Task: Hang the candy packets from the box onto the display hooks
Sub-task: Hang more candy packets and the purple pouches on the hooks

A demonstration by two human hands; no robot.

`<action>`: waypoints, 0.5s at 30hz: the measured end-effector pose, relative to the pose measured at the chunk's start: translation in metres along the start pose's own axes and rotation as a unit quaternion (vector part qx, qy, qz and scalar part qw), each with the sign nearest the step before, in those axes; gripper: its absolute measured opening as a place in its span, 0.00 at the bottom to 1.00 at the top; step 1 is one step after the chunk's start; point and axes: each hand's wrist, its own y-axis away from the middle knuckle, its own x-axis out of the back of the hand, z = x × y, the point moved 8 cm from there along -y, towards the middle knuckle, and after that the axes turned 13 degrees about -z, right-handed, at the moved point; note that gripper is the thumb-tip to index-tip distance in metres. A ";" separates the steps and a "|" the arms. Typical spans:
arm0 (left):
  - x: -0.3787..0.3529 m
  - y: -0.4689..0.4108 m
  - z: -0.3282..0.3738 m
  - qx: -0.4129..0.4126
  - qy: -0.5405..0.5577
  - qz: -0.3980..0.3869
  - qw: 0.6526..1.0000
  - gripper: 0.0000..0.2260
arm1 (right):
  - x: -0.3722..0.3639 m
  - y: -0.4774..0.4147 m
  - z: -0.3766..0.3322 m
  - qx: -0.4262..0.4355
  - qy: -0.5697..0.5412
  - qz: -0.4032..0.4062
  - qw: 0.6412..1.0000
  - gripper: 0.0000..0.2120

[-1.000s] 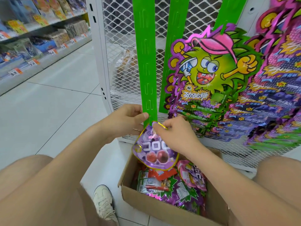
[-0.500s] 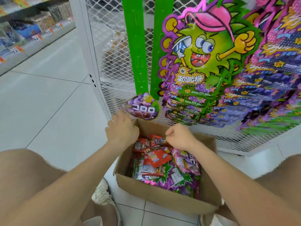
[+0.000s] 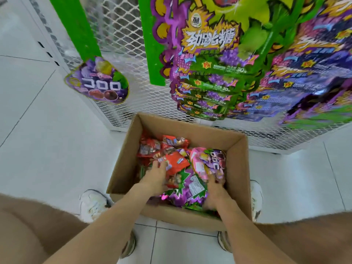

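Nearest: person crouches, white trainers (image 3: pixel 91 202) either side of the cardboard box (image 3: pixel 122 164) on the tiled floor. Both hands are down inside the box. Left hand (image 3: pixel 155 178) lies flat on the red packets (image 3: pixel 177 162), fingers straight and a little spread, holding nothing that shows. Right hand (image 3: pixel 213 189) has its fingertips at the lower edge of a pink-and-purple packet (image 3: pixel 209 162) near the box's right wall; motion blur hides the fingers, so whether it grips or only touches cannot be told. Purple-and-green packets (image 3: pixel 186 189) lie between the wrists. The box looks well filled, several layers deep. Farther: one purple gummy packet (image 3: pixel 99 82) hangs at the foot of the green hanging strip (image 3: pixel 76 25) against the wire-mesh rack (image 3: pixel 118 25); the strip above it, as far as it shows, is bare. A second green strip (image 3: pixel 150 44) carries nothing in view; beyond it hang stacked popping-candy packets (image 3: pixel 209 73). Judgement: one packet hung, nearly the whole box left, now at the pick-the-next-packet step. Against half a second ago: the left hand was up just under the hung packet and the right was a fist over the box; both have since dropped in among the stock, the view has tilted down, and the hung packet stays on its strip.
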 end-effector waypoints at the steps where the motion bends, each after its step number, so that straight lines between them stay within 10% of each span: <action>1: 0.001 0.000 0.005 -0.002 0.017 0.005 1.000 0.46 | 0.000 -0.005 0.003 0.000 0.009 0.020 1.000 0.60; 9: -0.006 -0.018 0.002 0.029 -0.061 0.032 0.997 0.45 | 0.036 0.009 -0.017 0.069 0.191 0.122 0.971 0.16; 15: 0.006 0.000 0.002 0.012 -0.083 0.020 0.996 0.30 | 0.064 0.039 -0.049 0.155 0.260 0.126 0.945 0.13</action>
